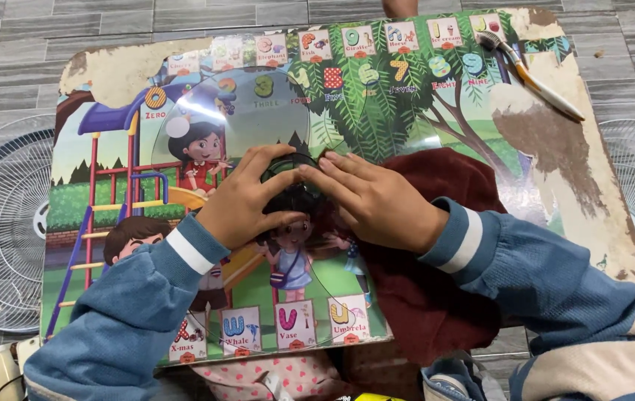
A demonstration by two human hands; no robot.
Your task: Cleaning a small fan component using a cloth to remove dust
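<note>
Tabletop: both hands (310,197) press clear fan blade (258,126) lying flat

The low table's top (109,70) is covered by one large printed children's chart, a rounded rectangle in bright greens, blues and reds with cartoon children, a playground slide and a leafy tree. Its print is worn away to bare cream and brown at 10 o'clock and along the edge from 1 to 4 o'clock. A row of small square picture labels (358,41), white with coloured letters, runs along the far edge at 12 o'clock. A second row of square labels (295,324) sits along the near edge at 6 o'clock. A line of coloured numerals (399,70) lies just below the upper row.
</note>
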